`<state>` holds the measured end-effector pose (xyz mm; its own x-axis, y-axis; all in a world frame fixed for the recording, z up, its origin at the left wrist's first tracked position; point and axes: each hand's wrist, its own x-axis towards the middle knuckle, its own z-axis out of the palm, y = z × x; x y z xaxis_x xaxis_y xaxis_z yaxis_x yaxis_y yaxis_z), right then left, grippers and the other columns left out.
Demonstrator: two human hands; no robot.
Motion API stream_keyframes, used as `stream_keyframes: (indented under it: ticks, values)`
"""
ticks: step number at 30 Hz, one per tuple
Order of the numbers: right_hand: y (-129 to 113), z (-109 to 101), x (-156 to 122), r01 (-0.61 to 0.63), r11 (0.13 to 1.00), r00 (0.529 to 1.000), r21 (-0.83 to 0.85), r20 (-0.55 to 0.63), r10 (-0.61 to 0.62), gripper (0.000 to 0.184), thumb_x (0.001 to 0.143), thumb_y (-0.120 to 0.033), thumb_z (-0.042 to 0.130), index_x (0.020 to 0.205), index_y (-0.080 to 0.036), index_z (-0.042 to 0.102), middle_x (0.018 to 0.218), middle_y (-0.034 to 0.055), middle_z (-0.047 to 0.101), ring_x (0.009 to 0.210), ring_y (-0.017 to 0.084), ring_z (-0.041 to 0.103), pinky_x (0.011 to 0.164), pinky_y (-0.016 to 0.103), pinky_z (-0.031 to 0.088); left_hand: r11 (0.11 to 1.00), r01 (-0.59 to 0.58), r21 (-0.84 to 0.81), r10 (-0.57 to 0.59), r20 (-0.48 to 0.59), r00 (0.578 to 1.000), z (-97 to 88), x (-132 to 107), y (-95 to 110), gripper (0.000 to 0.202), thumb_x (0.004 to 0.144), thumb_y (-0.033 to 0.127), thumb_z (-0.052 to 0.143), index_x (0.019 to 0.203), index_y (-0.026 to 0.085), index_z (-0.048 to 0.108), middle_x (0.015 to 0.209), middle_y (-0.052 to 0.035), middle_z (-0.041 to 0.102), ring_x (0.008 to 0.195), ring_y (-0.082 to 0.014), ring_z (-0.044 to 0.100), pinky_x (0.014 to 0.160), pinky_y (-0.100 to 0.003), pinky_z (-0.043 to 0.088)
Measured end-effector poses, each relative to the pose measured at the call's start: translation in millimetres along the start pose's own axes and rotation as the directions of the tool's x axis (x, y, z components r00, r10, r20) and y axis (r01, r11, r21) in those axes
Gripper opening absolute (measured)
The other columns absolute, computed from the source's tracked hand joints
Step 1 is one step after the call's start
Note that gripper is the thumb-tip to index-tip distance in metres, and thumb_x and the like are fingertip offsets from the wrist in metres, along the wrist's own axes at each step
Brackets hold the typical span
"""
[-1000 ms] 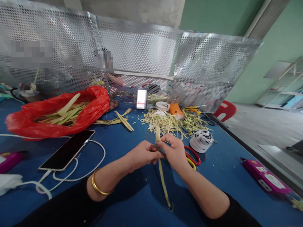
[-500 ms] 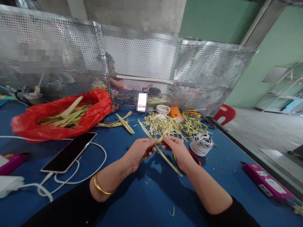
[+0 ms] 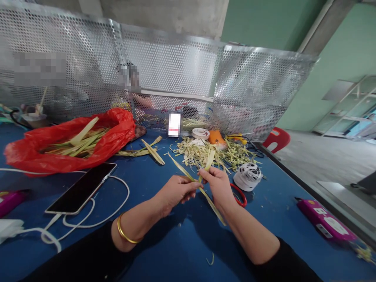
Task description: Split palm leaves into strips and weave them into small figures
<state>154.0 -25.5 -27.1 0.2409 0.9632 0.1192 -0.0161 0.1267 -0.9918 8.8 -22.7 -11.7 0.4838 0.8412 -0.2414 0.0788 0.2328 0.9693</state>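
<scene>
My left hand (image 3: 175, 190) and my right hand (image 3: 217, 185) meet above the blue table (image 3: 164, 243), both pinched on yellow-green palm leaf strips (image 3: 188, 175). One long strip runs from upper left past the fingers down to the lower right. A shorter strip sticks up from my right fingers. A gold bangle sits on my left wrist. A pile of leaf trimmings (image 3: 216, 153) lies just beyond my hands. Red-handled scissors (image 3: 239, 194) lie partly hidden under my right hand.
A red plastic bag (image 3: 63, 145) with leaf strips lies at the left. A phone (image 3: 83, 188) on a white cable sits near it. A white thread spool (image 3: 248, 176), a pink box (image 3: 323, 221), an orange object (image 3: 216, 138) and a perforated metal screen (image 3: 176, 74) surround the work area.
A second ago one strip hung straight down between my hands. The strips now lie crossed and slanted, and my hands have shifted slightly upward. A small leaf scrap lies on the table near me.
</scene>
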Motion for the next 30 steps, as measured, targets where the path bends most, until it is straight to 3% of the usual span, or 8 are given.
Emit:
stream_keyframes:
  ticks: [3,5,8,10,13,16,24,30]
  values:
    - [-4.4,-5.3,5.8,0.032,0.998,0.999,-0.052,0.045,-0.03,0.025,0.076,-0.037,0.061,0.064,-0.015,0.063,0.055,-0.0015,0.054,0.057,0.013,0.049,0.062,0.028,0.039,0.993,0.004,-0.114,-0.009,-0.045,0.999,1.8,-0.4,-0.2,0.026,0.071,0.037,0.069,0.08,0.013,0.073,0.056,0.0006,0.058,0.046,-0.006,0.045,0.043,-0.019,0.03]
    - [-10.4,-10.3,7.3,0.125,0.981,0.991,-0.152,-0.019,-0.129,0.024,0.081,-0.037,0.056,0.074,-0.016,0.064,0.068,0.0017,0.061,0.067,0.016,0.054,0.068,0.029,0.042,0.977,-0.016,-0.213,-0.001,-0.076,0.997,0.9,0.3,0.1,0.026,0.071,0.036,0.071,0.085,0.014,0.074,0.065,-0.0024,0.065,0.054,-0.0076,0.053,0.051,-0.018,0.038]
    - [-19.2,-14.1,1.3,0.33,0.851,0.891,-0.408,-0.164,-0.424,0.019,0.084,-0.035,0.055,0.088,-0.018,0.063,0.084,0.0037,0.063,0.078,0.018,0.055,0.074,0.03,0.042,0.934,-0.097,-0.343,0.061,-0.116,0.991,-3.5,2.8,2.0,0.027,0.067,0.027,0.075,0.092,0.015,0.074,0.082,-0.0069,0.073,0.078,-0.0135,0.063,0.072,-0.022,0.046]
    - [-20.9,-11.7,-6.5,0.424,0.744,0.833,-0.517,-0.1,-0.544,0.019,0.086,-0.034,0.054,0.076,-0.019,0.06,0.076,0.0021,0.06,0.073,0.017,0.054,0.071,0.029,0.041,0.897,-0.173,-0.407,0.115,-0.162,0.98,-6.4,4.4,4.0,0.027,0.064,0.022,0.076,0.09,0.015,0.074,0.087,-0.0077,0.074,0.088,-0.0169,0.064,0.082,-0.026,0.046]
    - [-14.1,-2.1,-16.4,0.458,0.721,0.877,-0.52,0.132,-0.462,0.023,0.086,-0.033,0.055,0.068,-0.02,0.059,0.07,0.0009,0.059,0.069,0.016,0.055,0.067,0.027,0.041,0.856,-0.242,-0.456,0.154,-0.223,0.963,-7.5,5.0,6.2,0.022,0.061,0.018,0.077,0.083,0.014,0.074,0.087,-0.008,0.074,0.089,-0.0192,0.065,0.087,-0.03,0.046]
    - [-3.7,8.1,-21.1,0.45,0.747,0.893,-0.489,0.266,-0.363,0.021,0.084,-0.03,0.057,0.066,-0.02,0.06,0.074,0.0018,0.06,0.072,0.017,0.057,0.068,0.027,0.043,0.848,-0.235,-0.476,0.135,-0.235,0.963,-5.2,4.7,6.0,0.021,0.061,0.017,0.077,0.081,0.013,0.074,0.085,-0.0087,0.074,0.086,-0.0198,0.066,0.082,-0.03,0.048]
    - [-4.2,10.5,-24.9,0.537,0.696,0.841,-0.478,0.372,-0.393,0.029,0.086,-0.021,0.052,0.057,-0.019,0.046,0.07,-0.0001,0.049,0.067,0.014,0.051,0.061,0.025,0.04,0.812,-0.256,-0.524,0.142,-0.247,0.959,-0.1,7.2,-0.4,0.021,0.062,0.011,0.075,0.082,0.01,0.071,0.076,-0.0066,0.072,0.078,-0.0166,0.065,0.075,-0.025,0.049]
    - [-0.5,12.8,-27.4,0.572,0.617,0.819,-0.541,0.415,-0.396,0.026,0.086,-0.022,0.053,0.06,-0.02,0.049,0.074,0.0016,0.052,0.069,0.015,0.053,0.062,0.025,0.041,0.823,-0.189,-0.535,0.065,-0.242,0.968,-4.4,8.3,1.8,0.024,0.068,0.004,0.068,0.091,0.011,0.065,0.073,-0.0043,0.069,0.07,-0.0126,0.064,0.071,-0.022,0.049]
